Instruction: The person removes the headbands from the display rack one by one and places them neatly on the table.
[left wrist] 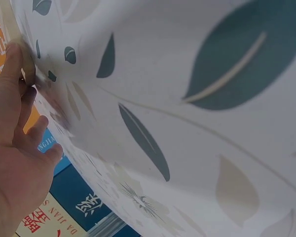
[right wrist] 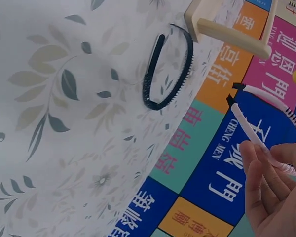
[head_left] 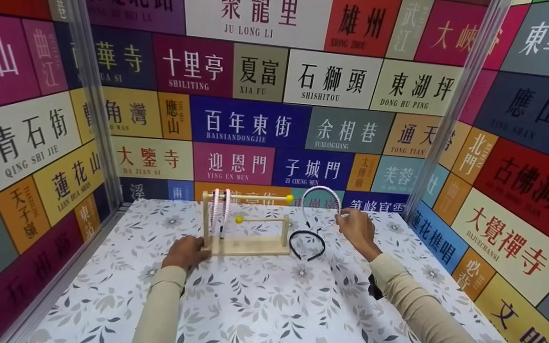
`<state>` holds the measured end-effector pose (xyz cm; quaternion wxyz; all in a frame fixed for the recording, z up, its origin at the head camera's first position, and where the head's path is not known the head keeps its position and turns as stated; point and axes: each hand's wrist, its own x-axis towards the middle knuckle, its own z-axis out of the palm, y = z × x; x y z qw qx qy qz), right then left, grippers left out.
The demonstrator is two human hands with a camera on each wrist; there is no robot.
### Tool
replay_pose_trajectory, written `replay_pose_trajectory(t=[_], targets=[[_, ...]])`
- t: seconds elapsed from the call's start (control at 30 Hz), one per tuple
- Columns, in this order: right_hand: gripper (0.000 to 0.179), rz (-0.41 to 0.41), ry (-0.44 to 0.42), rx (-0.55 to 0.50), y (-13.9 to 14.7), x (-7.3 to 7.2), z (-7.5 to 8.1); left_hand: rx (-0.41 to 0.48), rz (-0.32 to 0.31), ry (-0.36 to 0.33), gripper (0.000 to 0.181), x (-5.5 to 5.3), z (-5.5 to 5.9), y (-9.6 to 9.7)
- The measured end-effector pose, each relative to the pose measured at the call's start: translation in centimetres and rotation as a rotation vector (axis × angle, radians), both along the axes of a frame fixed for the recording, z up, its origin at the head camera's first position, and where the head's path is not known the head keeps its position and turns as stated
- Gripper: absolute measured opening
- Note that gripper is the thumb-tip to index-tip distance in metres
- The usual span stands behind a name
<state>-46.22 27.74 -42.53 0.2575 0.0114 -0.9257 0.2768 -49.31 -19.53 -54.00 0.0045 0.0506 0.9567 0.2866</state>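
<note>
A wooden rack [head_left: 250,246] with two arms stands on the table, a yellow ball at each arm's tip. My left hand [head_left: 185,252] grips the rack's left end, thumb and finger pinching the wood [left wrist: 28,69] in the left wrist view. Pink headbands [head_left: 227,205] hang on the longer upper arm, near its post. My right hand [head_left: 358,229] pinches a pale pink headband [head_left: 321,188] by one side, raised to the right of the rack with its ends pointing down. Below it, a black headband [right wrist: 188,61] lies on the table beside the rack's right end.
The table wears a white cloth [head_left: 255,295] with grey leaves and flowers. Panels [head_left: 250,119] of coloured name signs rise behind and on both sides, joined at clear corner posts [head_left: 94,109]. The lower arm [head_left: 262,219] of the rack points left and carries no headband.
</note>
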Motion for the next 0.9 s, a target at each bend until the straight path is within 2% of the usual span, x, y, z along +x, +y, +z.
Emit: replay_pose_trajectory(t=[0.43, 0.63, 0.8, 0.9], targets=[[0.024, -0.05, -0.022, 0.028, 2.4, 0.7, -2.1, 0.011, 0.011, -0.02, 0.044, -0.2, -0.2, 0.0], [0.024, -0.042, -0.046, 0.055, 4.0, 1.1, -3.4, -0.045, -0.016, 0.034, 0.037, 0.4, 0.2, 0.2], [0.024, -0.059, -0.105, 0.052, 5.3, 1.3, -4.5, -0.035, -0.003, 0.024, 0.038, 0.9, 0.7, 0.3], [0.022, -0.082, -0.144, 0.046, 6.0, 1.4, -5.1, -0.029, 0.004, 0.007, 0.04, 0.8, 0.5, 0.2]])
